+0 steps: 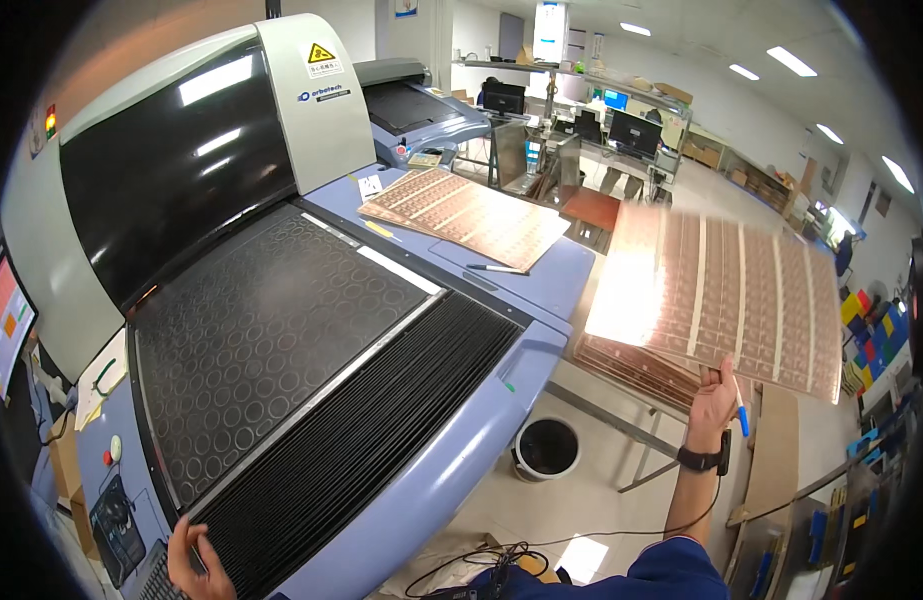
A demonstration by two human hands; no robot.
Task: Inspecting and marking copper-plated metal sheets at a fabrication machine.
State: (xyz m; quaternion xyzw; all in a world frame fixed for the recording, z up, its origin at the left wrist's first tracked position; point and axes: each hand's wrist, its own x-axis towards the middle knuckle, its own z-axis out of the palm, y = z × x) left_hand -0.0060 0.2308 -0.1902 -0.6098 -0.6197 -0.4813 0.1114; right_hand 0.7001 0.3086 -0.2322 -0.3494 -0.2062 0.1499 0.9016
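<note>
My right hand (713,408) grips the lower edge of a copper-coloured circuit board panel (751,300), raised and tilted at the right. A pen with a blue end (743,420) is also in that hand, sticking out below the panel. Beneath the panel lies a stack of similar copper panels (631,368), partly hidden. At the lower left, my left hand (196,565) is empty, its fingers bent and apart, beside the front corner of a large machine. The machine's black bed (271,340) has a pattern of rings, with ribbed black bellows (361,450) along its right.
More copper panels (461,215) lie on the machine's blue side ledge, with a pen (496,268) close by. A bucket (577,462) stands on the floor. Cables (511,560) hang before me. Desks with monitors (633,133) are farther back. A keyboard (161,575) is at lower left.
</note>
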